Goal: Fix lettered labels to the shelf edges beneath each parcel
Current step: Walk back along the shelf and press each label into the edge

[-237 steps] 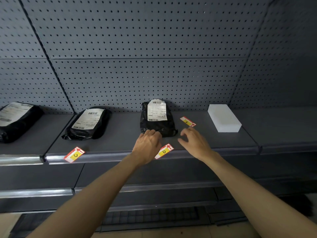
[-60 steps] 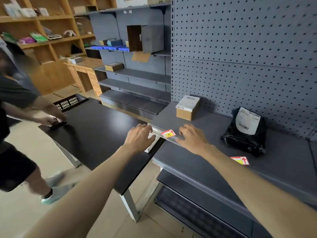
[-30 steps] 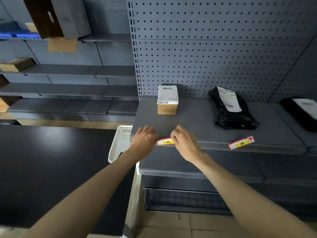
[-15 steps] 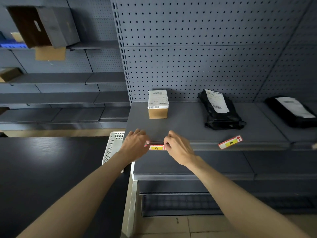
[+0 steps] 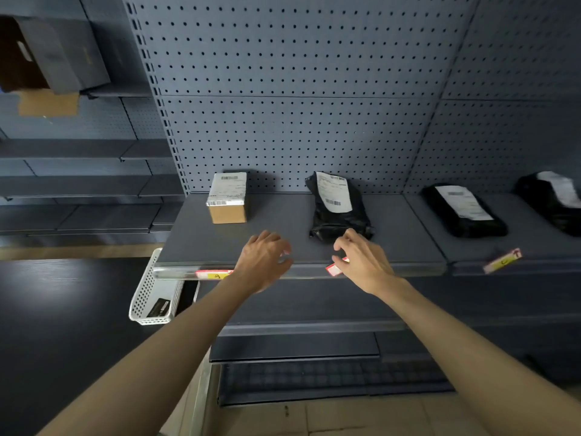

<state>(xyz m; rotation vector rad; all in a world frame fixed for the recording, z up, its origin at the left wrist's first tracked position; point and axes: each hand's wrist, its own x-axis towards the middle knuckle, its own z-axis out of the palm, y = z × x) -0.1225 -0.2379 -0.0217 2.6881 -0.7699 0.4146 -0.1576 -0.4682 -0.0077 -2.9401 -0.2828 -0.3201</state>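
Note:
A small brown box parcel [image 5: 228, 199] stands on the grey shelf [image 5: 201, 243]; the red and yellow label A [image 5: 213, 274] sits flat in the shelf edge strip below it. My left hand [image 5: 264, 259] hovers open over the shelf edge just right of that label. A black bag parcel [image 5: 338, 206] lies to the right. In front of it my right hand [image 5: 361, 259] has its fingers over a second label [image 5: 334, 268] lying loose near the edge; whether it is gripped I cannot tell. Further right another black parcel [image 5: 462, 209] has label C [image 5: 502, 261] loose before it.
A white mesh basket [image 5: 151, 294] holding a dark item hangs at the shelf's left end, beside a black table [image 5: 63, 325]. A third black parcel [image 5: 556, 199] lies at the far right. Lower shelves run below; pegboard backs the shelf.
Both hands have left label A, which now stays in the edge strip. They moved right: the right hand reached the second label by the black bag, the left hand opened.

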